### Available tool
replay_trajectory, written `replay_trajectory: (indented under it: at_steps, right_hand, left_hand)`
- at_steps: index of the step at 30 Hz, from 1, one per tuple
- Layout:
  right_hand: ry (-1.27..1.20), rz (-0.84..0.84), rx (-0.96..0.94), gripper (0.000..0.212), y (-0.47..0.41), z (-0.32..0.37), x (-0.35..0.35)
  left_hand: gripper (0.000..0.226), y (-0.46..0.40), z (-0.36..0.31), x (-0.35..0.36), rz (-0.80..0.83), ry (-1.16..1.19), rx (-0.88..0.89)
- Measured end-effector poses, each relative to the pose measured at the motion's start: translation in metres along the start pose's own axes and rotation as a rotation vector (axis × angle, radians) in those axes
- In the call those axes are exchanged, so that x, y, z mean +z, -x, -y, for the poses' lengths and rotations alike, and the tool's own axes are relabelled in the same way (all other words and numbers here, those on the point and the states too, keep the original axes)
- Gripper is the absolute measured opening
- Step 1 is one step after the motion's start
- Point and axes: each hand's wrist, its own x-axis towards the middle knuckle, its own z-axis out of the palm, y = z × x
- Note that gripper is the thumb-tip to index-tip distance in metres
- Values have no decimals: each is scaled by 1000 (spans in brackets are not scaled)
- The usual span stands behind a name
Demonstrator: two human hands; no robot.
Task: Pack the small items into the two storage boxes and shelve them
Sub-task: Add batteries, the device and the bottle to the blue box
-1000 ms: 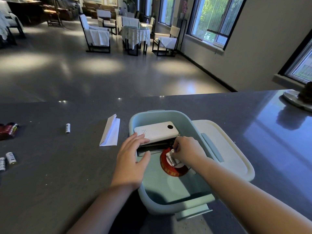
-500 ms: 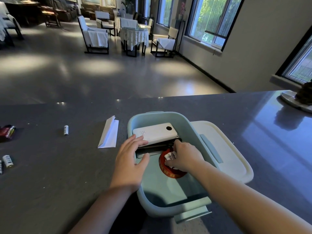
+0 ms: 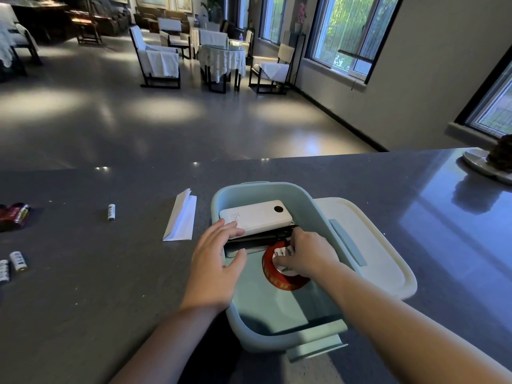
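Note:
A pale blue storage box (image 3: 302,338) stands open on the dark counter. Inside lie a white power bank (image 3: 257,216) on top of a dark flat item (image 3: 260,238), and a red ribbon roll (image 3: 279,281). My left hand (image 3: 216,267) rests flat on the box's left rim, fingers straight, tips touching the power bank. My right hand (image 3: 307,254) is inside the box, fingers curled round small white wrapped pieces (image 3: 281,252) in the middle of the ribbon roll.
The box's white lid (image 3: 371,245) lies right of the box. A folded white paper (image 3: 181,217) lies left of it. Loose batteries (image 3: 111,212) and several more (image 3: 16,260) lie farther left, beside a red packet (image 3: 11,213). A plate (image 3: 479,162) sits far right.
My right hand has sunk a little lower onto the ribbon roll with the white pieces. My left hand has stayed on the rim.

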Motion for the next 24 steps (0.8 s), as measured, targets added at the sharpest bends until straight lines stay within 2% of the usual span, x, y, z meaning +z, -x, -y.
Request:
replay_trajectory:
  at_steps: [4, 8, 10, 14, 17, 21, 24]
  right_hand:
    - [-2, -134, -63, 49, 24, 9, -16]
    - [-256, -237, -231, 23, 66, 47, -15]
    - [-385, -249, -365, 20, 86, 79, -7]
    - [-470, -140, -524, 29, 107, 140, 28]
    - [-487, -47, -560, 39, 106, 176, 57]
    - [-484, 38, -530, 25, 96, 226, 81]
    - [-479, 68, -559, 26, 80, 264, 99]
  left_hand:
    - [29, 7, -4, -12, -39, 73, 2]
    - [24, 26, 3, -47, -182, 133, -64]
    - [25, 38, 15, -67, -254, 139, -127]
    - [30, 67, 48, -108, -350, 94, -253]
    - [36, 87, 73, -146, -385, 11, -328]
    - [38, 103, 105, -206, -387, -174, -390]
    - [36, 101, 133, -250, -384, -349, -376]
